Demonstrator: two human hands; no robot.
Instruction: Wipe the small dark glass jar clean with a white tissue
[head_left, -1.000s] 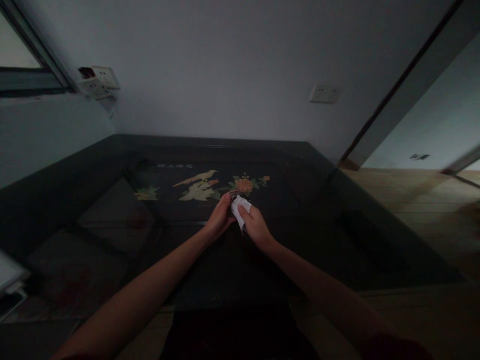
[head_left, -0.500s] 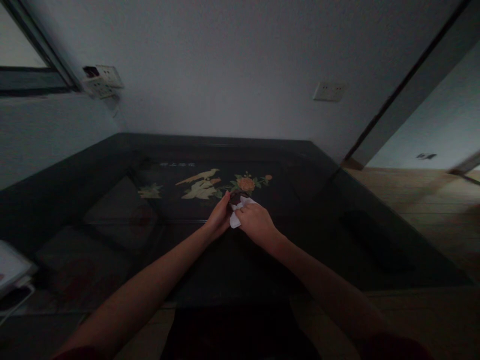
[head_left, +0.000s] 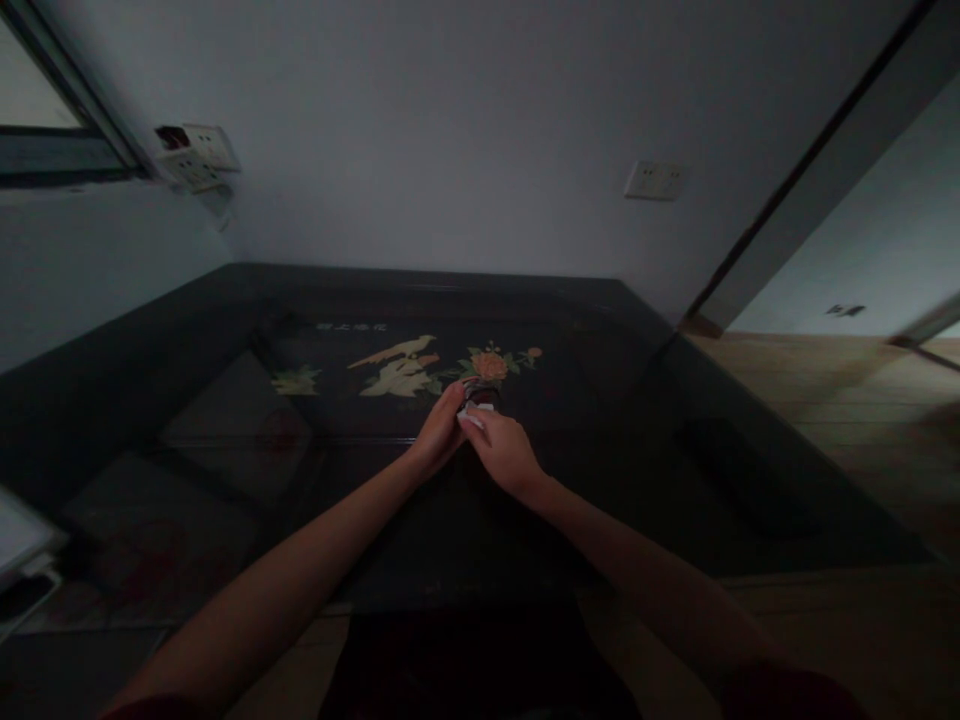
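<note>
Over the middle of a dark glossy table [head_left: 450, 540], my two hands meet. My left hand [head_left: 441, 425] is closed on what looks like a pair of dark-rimmed glasses [head_left: 484, 393], small and partly hidden by the fingers. A crumpled white tissue [head_left: 474, 411] is pinched in my right hand [head_left: 504, 445] and pressed against the glasses. Only a small part of the tissue shows past the thumb and fingers.
A picture of birds and flowers [head_left: 401, 375] decorates the tabletop. On the right of the table lies a long dark object [head_left: 739, 475], hard to make out. A white object [head_left: 26, 535] stands at the left edge. Behind is a wall with sockets [head_left: 654, 180].
My right hand has turned and shifted slightly left, closer to my left hand. Less of the tissue shows now. The glasses stay in my left hand.
</note>
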